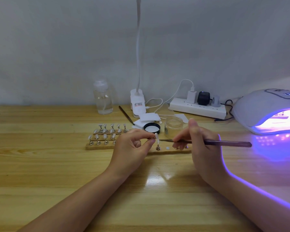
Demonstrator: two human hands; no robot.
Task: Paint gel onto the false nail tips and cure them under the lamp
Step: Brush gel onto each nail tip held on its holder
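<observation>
My left hand (134,144) pinches a small metal holder with a white false nail tip (156,136) on it, above the wooden strip (97,147). My right hand (197,139) grips a dark brush (224,142), held level, its fine tip almost touching the nail tip. Several more nail tips on metal stands (105,134) sit in rows on the wooden strip to the left. One stand (158,147) remains just below the held tip. The white curing lamp (266,109) at the right glows purple.
An open glass jar (173,126) and its black lid (152,128) lie behind my hands. White pads (148,117), a second brush (125,114), a clear bottle (103,97), a clip lamp base (137,102) and a power strip (197,108) line the back of the wooden table.
</observation>
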